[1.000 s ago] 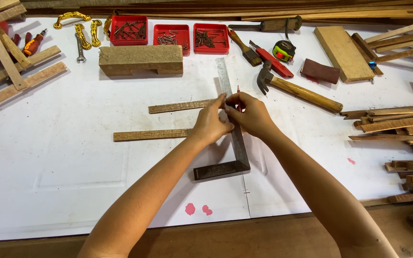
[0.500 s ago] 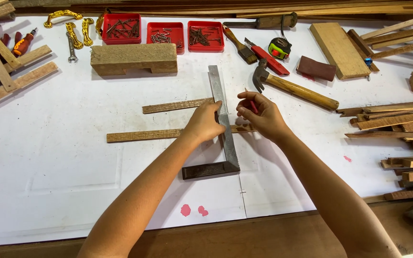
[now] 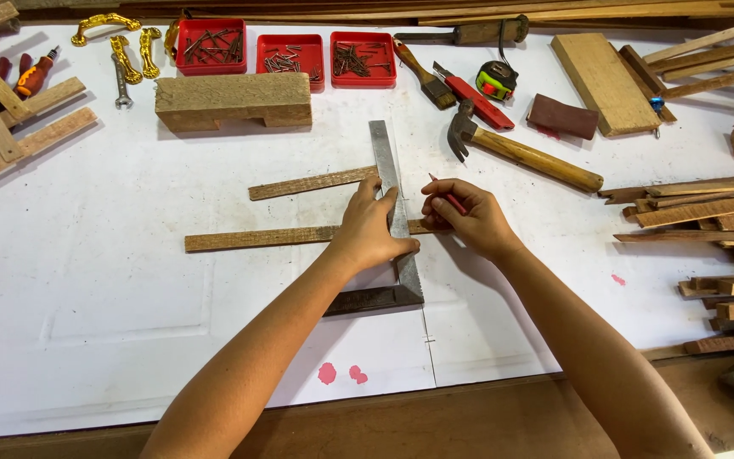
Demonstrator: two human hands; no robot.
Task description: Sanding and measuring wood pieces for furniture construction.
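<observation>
while your left hand [image 3: 371, 228] lies spread flat on the steel try square [image 3: 394, 223], pressing it down, the square's dark stock sits nearest you and its blade runs away across the near wood strip [image 3: 256, 237]. your right hand [image 3: 469, 219], just right of the blade, pinches a red pencil [image 3: 449, 197] between the fingertips. the strip looks thin, light and likely to skid on the white tabletop [image 3: 112, 314], so bear down where blade crosses it. farther off lie a second strip [image 3: 307, 183], a hammer [image 3: 524, 153] and red trays of nails [image 3: 290, 58].
</observation>
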